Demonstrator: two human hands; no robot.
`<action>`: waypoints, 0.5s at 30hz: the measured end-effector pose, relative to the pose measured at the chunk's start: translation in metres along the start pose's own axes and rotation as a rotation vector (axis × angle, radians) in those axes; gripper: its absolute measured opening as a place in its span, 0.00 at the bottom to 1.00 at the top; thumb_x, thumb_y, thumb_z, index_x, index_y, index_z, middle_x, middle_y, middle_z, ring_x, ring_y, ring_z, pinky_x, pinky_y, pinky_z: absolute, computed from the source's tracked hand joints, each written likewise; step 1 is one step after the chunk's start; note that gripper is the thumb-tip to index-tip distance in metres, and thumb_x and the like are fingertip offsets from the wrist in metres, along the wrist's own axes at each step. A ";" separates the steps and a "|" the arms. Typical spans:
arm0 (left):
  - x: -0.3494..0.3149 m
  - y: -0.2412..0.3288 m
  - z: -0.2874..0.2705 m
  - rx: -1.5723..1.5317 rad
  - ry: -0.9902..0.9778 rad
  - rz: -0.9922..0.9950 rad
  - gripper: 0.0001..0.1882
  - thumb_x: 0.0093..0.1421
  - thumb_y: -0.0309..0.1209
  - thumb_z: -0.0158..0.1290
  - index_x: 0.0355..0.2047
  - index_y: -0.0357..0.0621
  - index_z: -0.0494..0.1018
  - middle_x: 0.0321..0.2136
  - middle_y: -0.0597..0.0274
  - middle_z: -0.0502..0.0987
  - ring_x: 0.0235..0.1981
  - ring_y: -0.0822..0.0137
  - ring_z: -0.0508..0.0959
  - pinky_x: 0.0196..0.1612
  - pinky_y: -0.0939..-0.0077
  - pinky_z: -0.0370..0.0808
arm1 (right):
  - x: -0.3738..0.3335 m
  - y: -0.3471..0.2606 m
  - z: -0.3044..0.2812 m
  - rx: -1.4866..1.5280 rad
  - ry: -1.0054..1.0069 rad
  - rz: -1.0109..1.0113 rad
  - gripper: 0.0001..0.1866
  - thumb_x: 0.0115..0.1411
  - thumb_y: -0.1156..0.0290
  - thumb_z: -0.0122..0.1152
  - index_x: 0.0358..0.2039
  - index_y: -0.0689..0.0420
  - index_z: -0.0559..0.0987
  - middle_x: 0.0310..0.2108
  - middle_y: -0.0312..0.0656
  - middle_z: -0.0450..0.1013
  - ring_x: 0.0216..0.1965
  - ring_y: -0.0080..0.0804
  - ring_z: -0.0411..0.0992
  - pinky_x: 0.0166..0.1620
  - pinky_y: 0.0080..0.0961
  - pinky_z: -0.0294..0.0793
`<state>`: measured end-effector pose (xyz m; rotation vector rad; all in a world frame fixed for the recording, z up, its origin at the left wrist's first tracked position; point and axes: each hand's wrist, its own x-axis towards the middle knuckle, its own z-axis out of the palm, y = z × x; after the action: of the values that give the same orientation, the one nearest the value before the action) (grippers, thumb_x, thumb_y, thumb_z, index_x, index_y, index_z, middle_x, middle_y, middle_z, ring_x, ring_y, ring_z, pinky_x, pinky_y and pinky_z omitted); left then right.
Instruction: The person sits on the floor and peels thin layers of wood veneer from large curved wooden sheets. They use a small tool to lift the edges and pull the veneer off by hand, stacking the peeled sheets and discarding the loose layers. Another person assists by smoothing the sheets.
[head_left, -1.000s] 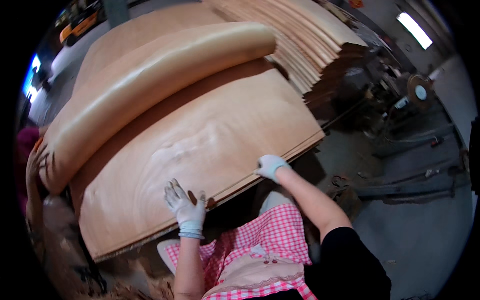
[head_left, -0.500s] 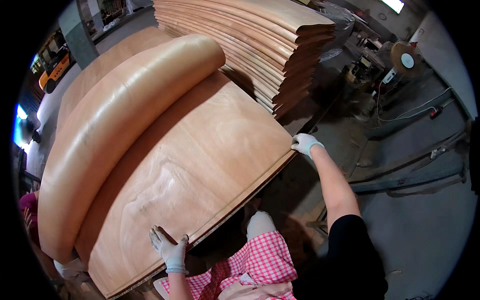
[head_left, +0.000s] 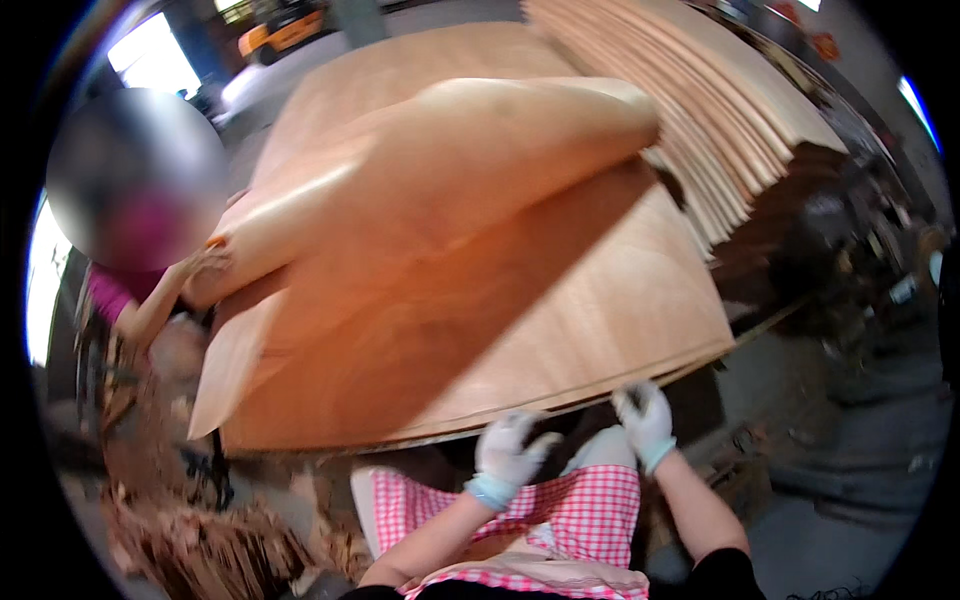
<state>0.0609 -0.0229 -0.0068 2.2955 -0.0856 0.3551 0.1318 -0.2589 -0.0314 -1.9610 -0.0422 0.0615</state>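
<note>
A wide, thin sheet of reddish wood veneer [head_left: 640,300] lies before me on a stack. Another large veneer sheet [head_left: 440,170] is curled over it, its left part sweeping down towards the near edge. My left hand [head_left: 508,455], in a white glove, is at the near edge, thumb spread from the fingers. To its right, my gloved right hand [head_left: 648,420] is by the same edge with fingers bent and parted; whether it touches the sheet is blurred. At the left, a co-worker's hand [head_left: 208,262] rests on the curled sheet.
A tall stack of wavy veneer sheets [head_left: 690,110] stands at the back right. Torn veneer scraps [head_left: 200,545] lie on the floor at the lower left. An orange forklift [head_left: 280,38] is in the far background, near a pillar [head_left: 358,20].
My right hand has left the right corner and moved in along the near edge. My left hand has come off the sheet's face. The curled sheet has partly unrolled towards me at the left.
</note>
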 end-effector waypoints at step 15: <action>-0.098 -0.197 -0.231 -0.477 0.968 -0.739 0.07 0.49 0.15 0.56 0.25 0.41 0.78 0.20 0.68 0.76 0.23 0.74 0.74 0.30 0.77 0.74 | -0.009 -0.069 0.084 -0.478 -0.474 -0.155 0.13 0.59 0.66 0.61 0.36 0.65 0.79 0.33 0.49 0.78 0.37 0.37 0.77 0.43 0.31 0.74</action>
<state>-0.0513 0.2749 -0.0247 1.3549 1.0113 0.8770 0.1171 -0.1559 0.0006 -2.3695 -0.5634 0.4479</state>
